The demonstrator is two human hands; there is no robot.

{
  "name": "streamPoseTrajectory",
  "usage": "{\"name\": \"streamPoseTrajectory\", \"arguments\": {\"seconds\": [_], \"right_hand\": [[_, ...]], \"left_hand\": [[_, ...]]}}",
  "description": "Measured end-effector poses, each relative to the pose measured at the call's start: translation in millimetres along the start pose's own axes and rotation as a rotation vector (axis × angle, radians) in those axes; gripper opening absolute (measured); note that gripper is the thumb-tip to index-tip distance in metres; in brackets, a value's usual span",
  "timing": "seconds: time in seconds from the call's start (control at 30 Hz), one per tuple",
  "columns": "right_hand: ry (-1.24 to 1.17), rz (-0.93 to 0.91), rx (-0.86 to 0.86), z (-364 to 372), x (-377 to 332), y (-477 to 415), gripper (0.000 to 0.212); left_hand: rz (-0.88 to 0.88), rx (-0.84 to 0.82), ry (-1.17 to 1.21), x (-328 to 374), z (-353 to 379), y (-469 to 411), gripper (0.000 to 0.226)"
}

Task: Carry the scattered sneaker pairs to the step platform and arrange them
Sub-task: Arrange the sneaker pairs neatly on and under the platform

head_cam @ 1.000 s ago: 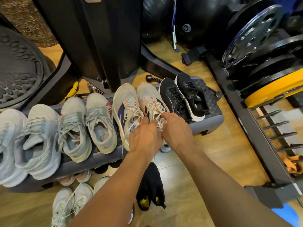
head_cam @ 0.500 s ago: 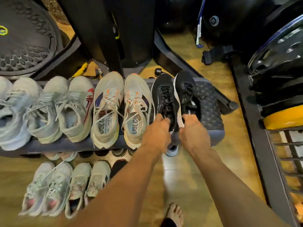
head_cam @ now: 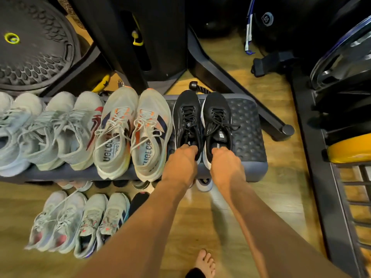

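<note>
- The white-and-orange pair [head_cam: 133, 135] stands on the step platform [head_cam: 248, 127], toes pointing away, just left of the black shoes.
- The left hand [head_cam: 180, 167] is at the end of an outstretched arm, fingers curled over the heel of the left black sneaker [head_cam: 186, 121].
- The right hand [head_cam: 226, 167] grips the heel of the right black sneaker [head_cam: 217, 121] the same way, near the platform's front edge.
- Half a second ago the black sneakers sat slightly askew; now they lie straight and side by side. A second ago both hands were on the white-and-orange pair.
</note>
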State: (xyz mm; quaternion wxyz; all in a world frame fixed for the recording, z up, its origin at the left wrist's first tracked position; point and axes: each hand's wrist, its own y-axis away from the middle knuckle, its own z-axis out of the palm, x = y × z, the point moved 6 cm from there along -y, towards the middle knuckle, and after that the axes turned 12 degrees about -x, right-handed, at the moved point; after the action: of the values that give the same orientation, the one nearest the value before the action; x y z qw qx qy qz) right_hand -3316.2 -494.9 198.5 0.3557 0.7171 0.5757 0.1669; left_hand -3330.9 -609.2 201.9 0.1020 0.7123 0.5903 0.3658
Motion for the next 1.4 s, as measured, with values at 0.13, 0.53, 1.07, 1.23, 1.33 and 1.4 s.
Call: {"name": "streamPoseTrajectory", "arguments": {"seconds": [0.13,0.53,1.07,1.23,1.33,1.4], "right_hand": [[-0.032,-0.028,-0.008,3,4,3,0.029],[-0.034,-0.001,0.050,2,7,6,0.028],[-0.169,-0.166,0.256,13,-131,79,0.037],[-0.255,-0.271,0.348,46,-228,116,0.041],[-0.269,-0.343,0.367,70,-293,136,0.040],[-0.289,-0.362,0.365,85,-331,144,0.039]], "left_hand": [[-0.010,-0.014,-0.016,3,1,0,0.018],[-0.033,-0.072,-0.068,2,-1,-3,0.025],[0.200,0.270,0.227,-97,-49,87,0.027],[0.170,0.365,0.316,-193,-82,149,0.026],[0.124,0.390,0.304,-265,-95,185,0.025],[0.070,0.396,0.296,-312,-100,206,0.026]]}}
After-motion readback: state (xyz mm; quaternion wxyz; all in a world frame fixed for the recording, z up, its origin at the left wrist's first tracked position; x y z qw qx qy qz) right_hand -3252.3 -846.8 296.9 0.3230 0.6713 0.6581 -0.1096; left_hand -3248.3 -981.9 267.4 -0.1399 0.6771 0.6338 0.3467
